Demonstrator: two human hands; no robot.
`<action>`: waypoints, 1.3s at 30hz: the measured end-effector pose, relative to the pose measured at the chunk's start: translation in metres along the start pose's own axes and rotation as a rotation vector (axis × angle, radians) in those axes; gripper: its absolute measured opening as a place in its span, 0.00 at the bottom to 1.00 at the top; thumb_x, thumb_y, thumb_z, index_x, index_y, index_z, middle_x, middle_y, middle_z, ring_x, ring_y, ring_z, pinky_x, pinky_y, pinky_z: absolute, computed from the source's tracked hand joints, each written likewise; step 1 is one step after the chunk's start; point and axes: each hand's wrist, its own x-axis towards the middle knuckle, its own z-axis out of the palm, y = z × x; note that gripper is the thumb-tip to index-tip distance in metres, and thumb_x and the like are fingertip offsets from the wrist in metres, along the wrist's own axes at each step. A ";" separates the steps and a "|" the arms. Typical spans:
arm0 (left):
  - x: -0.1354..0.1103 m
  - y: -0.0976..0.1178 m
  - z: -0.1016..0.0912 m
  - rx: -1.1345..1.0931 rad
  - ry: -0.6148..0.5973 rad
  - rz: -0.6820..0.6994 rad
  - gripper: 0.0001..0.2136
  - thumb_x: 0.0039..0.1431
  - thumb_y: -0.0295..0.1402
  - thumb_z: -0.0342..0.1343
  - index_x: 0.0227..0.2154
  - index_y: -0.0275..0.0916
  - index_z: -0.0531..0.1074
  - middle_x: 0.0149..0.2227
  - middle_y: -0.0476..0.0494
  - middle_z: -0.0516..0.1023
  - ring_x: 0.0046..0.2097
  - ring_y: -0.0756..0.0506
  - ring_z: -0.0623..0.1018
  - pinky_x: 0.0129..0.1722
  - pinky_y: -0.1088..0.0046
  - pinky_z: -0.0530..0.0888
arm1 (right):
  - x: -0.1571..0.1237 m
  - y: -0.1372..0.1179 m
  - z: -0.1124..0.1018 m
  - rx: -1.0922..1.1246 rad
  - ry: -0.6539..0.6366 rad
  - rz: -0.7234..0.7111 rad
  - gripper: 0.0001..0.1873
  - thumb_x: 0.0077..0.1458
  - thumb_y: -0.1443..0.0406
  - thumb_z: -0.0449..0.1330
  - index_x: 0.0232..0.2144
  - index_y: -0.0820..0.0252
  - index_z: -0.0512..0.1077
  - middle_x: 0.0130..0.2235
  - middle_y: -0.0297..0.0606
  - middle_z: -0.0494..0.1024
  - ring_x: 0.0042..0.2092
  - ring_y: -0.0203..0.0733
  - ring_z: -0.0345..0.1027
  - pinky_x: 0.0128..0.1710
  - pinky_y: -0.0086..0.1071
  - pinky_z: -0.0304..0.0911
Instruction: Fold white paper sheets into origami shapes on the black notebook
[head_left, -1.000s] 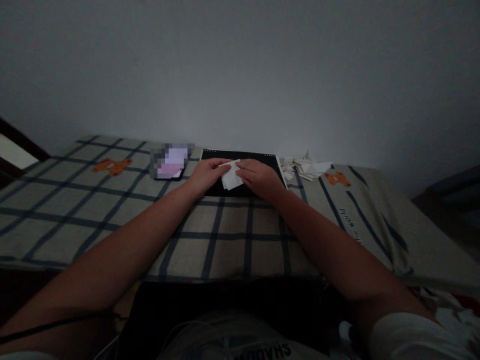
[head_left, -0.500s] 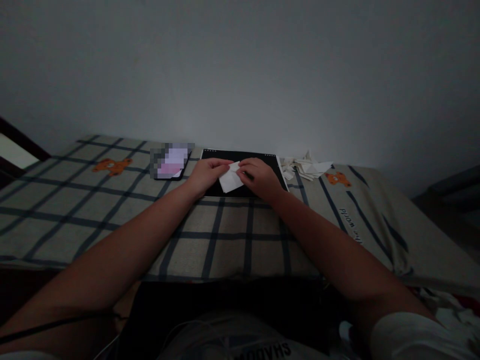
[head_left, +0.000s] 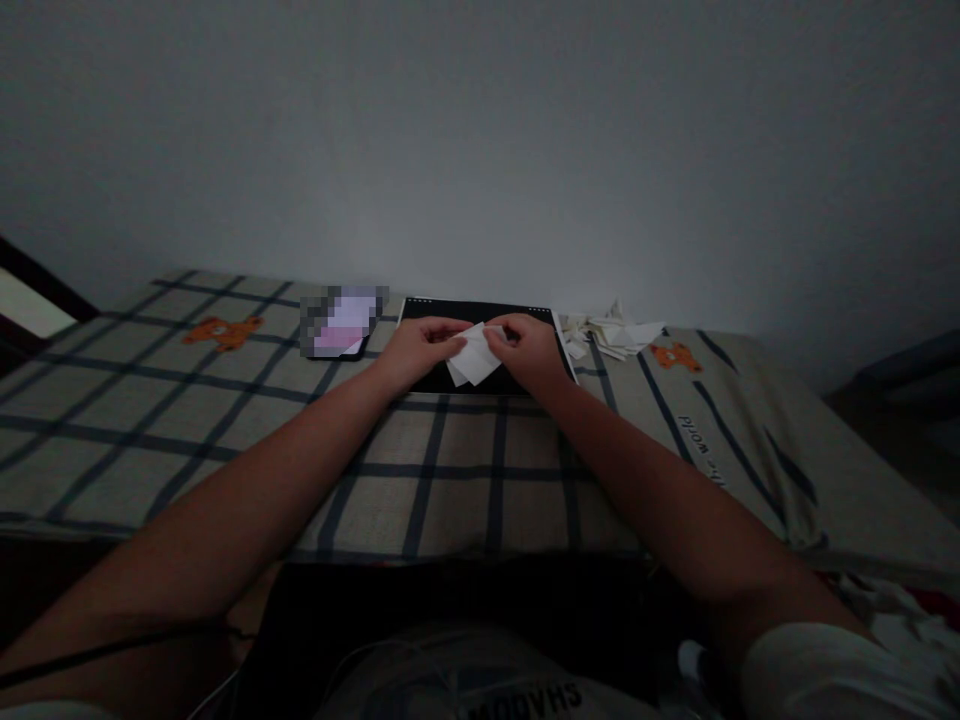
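Observation:
A small piece of white paper (head_left: 475, 360) is held over a black board (head_left: 540, 325) that lies on the checked cloth near the wall. My left hand (head_left: 416, 348) pinches the paper's left side with its fingers closed. My right hand (head_left: 531, 350) grips the paper's upper right edge, fingers curled on it. The paper is partly folded and tilted, its lower corner pointing toward me.
A phone (head_left: 341, 325) with a lit screen lies left of the board. A heap of folded white paper pieces (head_left: 611, 335) sits to the right of it. The checked cloth with orange bears (head_left: 450, 470) covers the table; the wall stands right behind.
The paper has been lifted and turned a little to the right between my hands. My right hand has moved from flat on the paper up to its top edge.

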 end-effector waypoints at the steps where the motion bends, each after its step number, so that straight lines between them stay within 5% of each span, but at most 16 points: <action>1: 0.000 -0.001 0.000 -0.003 -0.004 0.001 0.24 0.48 0.40 0.69 0.48 0.33 0.82 0.47 0.36 0.84 0.46 0.40 0.82 0.53 0.61 0.74 | 0.000 -0.001 0.000 0.006 0.000 0.024 0.08 0.57 0.65 0.60 0.33 0.60 0.79 0.36 0.40 0.83 0.37 0.43 0.74 0.40 0.35 0.68; 14: -0.003 0.007 0.004 0.052 0.044 -0.026 0.21 0.49 0.43 0.69 0.43 0.35 0.82 0.43 0.38 0.85 0.43 0.41 0.82 0.49 0.63 0.76 | -0.001 -0.011 -0.002 0.042 0.010 0.166 0.07 0.55 0.64 0.61 0.30 0.60 0.78 0.30 0.37 0.81 0.32 0.39 0.70 0.36 0.33 0.66; 23: -0.001 0.004 0.002 0.110 0.056 -0.027 0.19 0.51 0.44 0.68 0.41 0.36 0.83 0.40 0.40 0.85 0.40 0.43 0.81 0.44 0.67 0.76 | 0.000 -0.003 -0.001 0.137 -0.043 0.216 0.10 0.56 0.64 0.63 0.38 0.62 0.82 0.36 0.41 0.85 0.35 0.42 0.76 0.36 0.34 0.69; 39: -0.004 0.011 0.003 0.296 0.071 0.019 0.14 0.55 0.42 0.65 0.39 0.38 0.84 0.38 0.42 0.86 0.39 0.43 0.82 0.40 0.69 0.76 | 0.001 -0.006 -0.004 0.024 -0.071 0.135 0.09 0.58 0.65 0.61 0.34 0.62 0.82 0.33 0.40 0.84 0.34 0.41 0.75 0.34 0.33 0.66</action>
